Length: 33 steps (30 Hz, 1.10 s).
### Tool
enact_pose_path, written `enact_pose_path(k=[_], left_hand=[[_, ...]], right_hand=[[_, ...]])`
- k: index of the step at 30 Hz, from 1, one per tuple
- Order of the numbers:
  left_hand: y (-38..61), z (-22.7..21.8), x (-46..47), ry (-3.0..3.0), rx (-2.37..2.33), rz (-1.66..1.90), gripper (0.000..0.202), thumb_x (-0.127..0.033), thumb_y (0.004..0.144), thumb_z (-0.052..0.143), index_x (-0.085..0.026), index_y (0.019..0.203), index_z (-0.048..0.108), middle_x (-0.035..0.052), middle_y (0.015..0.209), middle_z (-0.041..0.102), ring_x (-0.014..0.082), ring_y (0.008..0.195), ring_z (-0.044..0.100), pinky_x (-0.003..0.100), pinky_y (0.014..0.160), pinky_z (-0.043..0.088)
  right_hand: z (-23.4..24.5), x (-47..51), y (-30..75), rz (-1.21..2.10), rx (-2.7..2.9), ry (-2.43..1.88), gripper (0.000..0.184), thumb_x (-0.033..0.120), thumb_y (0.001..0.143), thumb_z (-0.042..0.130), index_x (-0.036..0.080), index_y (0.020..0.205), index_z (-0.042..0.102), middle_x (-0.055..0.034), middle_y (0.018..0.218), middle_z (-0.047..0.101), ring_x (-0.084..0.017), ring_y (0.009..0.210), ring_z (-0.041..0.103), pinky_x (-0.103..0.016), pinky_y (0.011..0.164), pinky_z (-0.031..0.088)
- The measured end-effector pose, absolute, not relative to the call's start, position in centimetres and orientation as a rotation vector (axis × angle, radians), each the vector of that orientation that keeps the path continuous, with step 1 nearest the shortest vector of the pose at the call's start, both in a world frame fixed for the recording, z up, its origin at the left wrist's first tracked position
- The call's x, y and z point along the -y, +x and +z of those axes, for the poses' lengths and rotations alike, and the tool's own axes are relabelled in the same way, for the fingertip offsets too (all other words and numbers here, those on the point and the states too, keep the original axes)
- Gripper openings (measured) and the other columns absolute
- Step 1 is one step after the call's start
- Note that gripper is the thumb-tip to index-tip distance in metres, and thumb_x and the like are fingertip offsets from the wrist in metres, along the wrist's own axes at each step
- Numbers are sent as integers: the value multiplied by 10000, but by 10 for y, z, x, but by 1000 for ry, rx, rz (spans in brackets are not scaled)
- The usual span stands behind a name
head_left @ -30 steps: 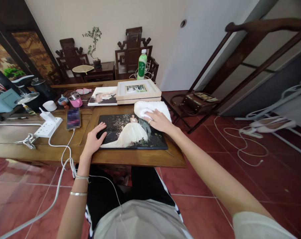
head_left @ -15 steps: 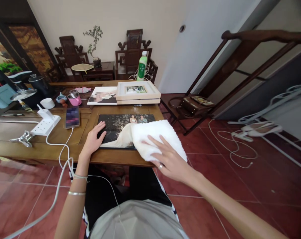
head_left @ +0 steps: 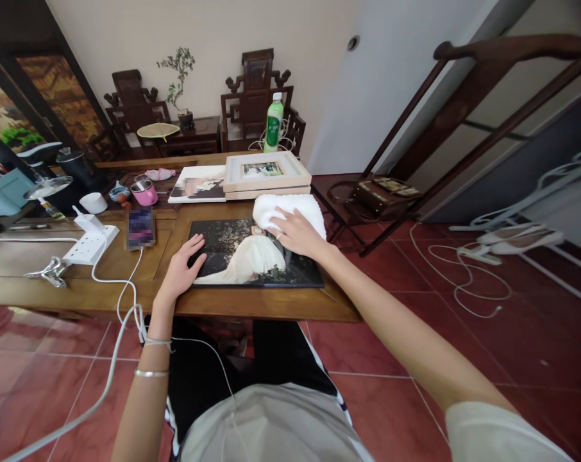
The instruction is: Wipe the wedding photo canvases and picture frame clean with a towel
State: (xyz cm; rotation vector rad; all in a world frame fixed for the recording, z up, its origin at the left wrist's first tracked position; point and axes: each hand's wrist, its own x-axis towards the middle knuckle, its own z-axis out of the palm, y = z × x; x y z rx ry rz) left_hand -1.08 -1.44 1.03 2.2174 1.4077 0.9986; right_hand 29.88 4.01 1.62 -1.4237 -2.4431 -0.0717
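Note:
A dark wedding photo panel [head_left: 218,250] lies flat near the table's front edge, with a long white dress in its picture. Spread over the panel's left edge, my left hand [head_left: 182,266] rests with its fingers apart. My right hand [head_left: 297,232], with a ring on it, holds a white towel [head_left: 290,208] down against the panel's upper right part. The towel covers that corner and reaches past the panel's far edge. The fingertips sink into its fluffy surface.
Behind the panel stand stacked pale frames [head_left: 266,186] and a white-edged photo [head_left: 194,192]. A green bottle [head_left: 274,122] is behind them. To the left are a phone [head_left: 140,228], a power strip [head_left: 91,244], a pink cup [head_left: 144,191] and cables. A wooden chair [head_left: 381,199] stands right.
My right hand has slid the towel away from me, from the panel's front right corner to its far right part. More of the dress shows. My left hand has stayed in place.

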Motion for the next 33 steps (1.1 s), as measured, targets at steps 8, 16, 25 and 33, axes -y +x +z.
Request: enact_pose_path(k=[8,16,25,33], left_hand=[[-11,7,14,2241,-1417,1016,410,-346,913,496,-141,1250,608,126,1390,537,242,1341,445,431,1147,315],[-11,8,15,2248,-1412,1001,411,-337,914,491,-137,1256,602,126,1393,533,241,1344,441,439,1149,310],[-12,7,14,2234,-1387,1018,401,-327,912,506,-141,1254,602,127,1396,530,229,1346,440,431,1146,316],[-12,6,14,2227,-1399,1032,390,-322,907,513,-141,1239,612,127,1386,541,235,1339,449,429,1145,320]], right_hand=[[22,62,277,-37,2516,-1194,264,164,923,430,178,1016,677,-112,1447,471,-346,1400,291,-656,1079,233],[31,95,259,141,2617,-954,238,158,902,479,217,1013,681,-71,1464,453,-317,1405,292,-642,1102,227],[29,-43,261,51,2456,-1423,388,311,987,335,165,1246,584,-164,1390,521,-309,1350,385,-556,1067,278],[29,23,237,51,2490,-1304,347,245,967,362,169,1184,622,-138,1395,525,-362,1401,266,-675,1053,217]])
